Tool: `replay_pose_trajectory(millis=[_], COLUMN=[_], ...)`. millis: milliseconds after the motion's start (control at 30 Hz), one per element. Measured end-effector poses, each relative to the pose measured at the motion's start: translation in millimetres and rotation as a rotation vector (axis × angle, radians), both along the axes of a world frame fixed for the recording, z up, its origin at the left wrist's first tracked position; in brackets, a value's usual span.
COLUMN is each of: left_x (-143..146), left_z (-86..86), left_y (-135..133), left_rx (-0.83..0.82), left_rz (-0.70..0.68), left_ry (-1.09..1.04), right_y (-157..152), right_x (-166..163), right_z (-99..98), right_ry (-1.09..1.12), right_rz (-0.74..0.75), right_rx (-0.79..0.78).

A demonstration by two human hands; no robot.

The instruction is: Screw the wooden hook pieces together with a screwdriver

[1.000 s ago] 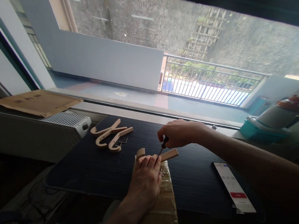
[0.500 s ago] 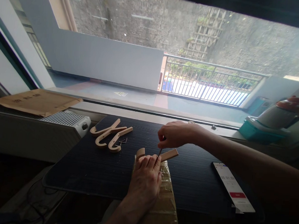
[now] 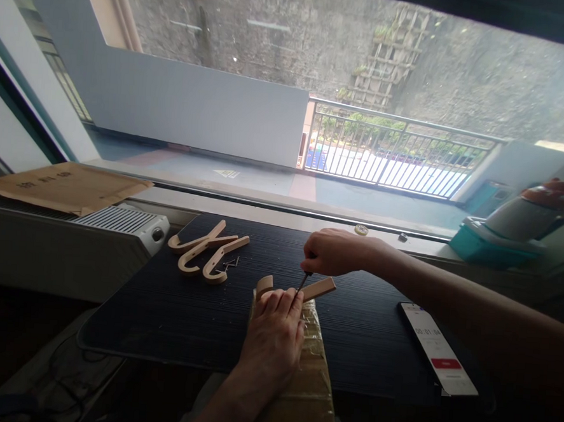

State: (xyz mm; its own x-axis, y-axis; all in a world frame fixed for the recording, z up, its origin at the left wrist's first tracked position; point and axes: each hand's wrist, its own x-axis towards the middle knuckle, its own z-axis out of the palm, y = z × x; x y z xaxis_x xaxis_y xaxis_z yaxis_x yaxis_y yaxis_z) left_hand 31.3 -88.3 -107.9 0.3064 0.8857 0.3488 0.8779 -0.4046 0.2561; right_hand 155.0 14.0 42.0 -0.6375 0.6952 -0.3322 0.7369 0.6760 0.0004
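Observation:
My left hand (image 3: pixel 277 335) presses a curved wooden hook (image 3: pixel 319 290) down on the end of a cardboard box (image 3: pixel 307 378) wrapped in shiny tape; its fingers cover the hook's middle. In my right hand (image 3: pixel 330 251), closed in a fist, is a screwdriver (image 3: pixel 303 281), its thin shaft slanting down to the hook beside my left fingertips. The screwdriver's tip and any screw under it are hidden. Left of the box, several more wooden hooks (image 3: pixel 219 260) lie overlapping on the black table (image 3: pixel 170 319), with a few small screws (image 3: pixel 231 264) next to them.
A phone (image 3: pixel 438 351) showing a running timer lies at the table's right. A brown paper envelope (image 3: pixel 68 185) rests on the white radiator (image 3: pixel 132 227) at left. On the windowsill stand a roll of tape (image 3: pixel 361 230) and a teal box (image 3: pixel 490 246).
My right hand has turned slightly on the screwdriver, showing more of its dark handle end. My left hand and the hook stay in place. The phone's timer has advanced.

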Motion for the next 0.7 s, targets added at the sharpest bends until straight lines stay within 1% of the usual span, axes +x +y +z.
replay_pose_trajectory(millis=[100, 233, 367, 467, 633, 700], left_x=[0, -1, 0, 0, -1, -1], left_z=[-0.7, -1.2, -1.3, -1.6, -2.2, -2.0], left_y=[-1, -1, 0, 1, 0, 0], left_rx=[0.012, 0.027, 0.021, 0.013, 0.009, 0.019], left_rz=[0.007, -0.001, -0.002, -0.007, -0.004, 0.000], left_ry=[0.002, -0.002, -0.006, -0.012, -0.012, -0.005], right_y=[-1, 1, 7, 12, 15, 12], right_x=[0, -2, -1, 3, 11, 11], right_z=[8.4, 17.1, 14.3, 7.4, -3.7, -2.9], right_ry=[-0.002, -0.012, 0.040, 0.096, 0.121, 0.100], right_rz=[0.046, 0.125, 0.184, 0.132, -0.062, -0.066], right_rx=[-0.018, 0.011, -0.097, -0.171, -0.327, -0.301])
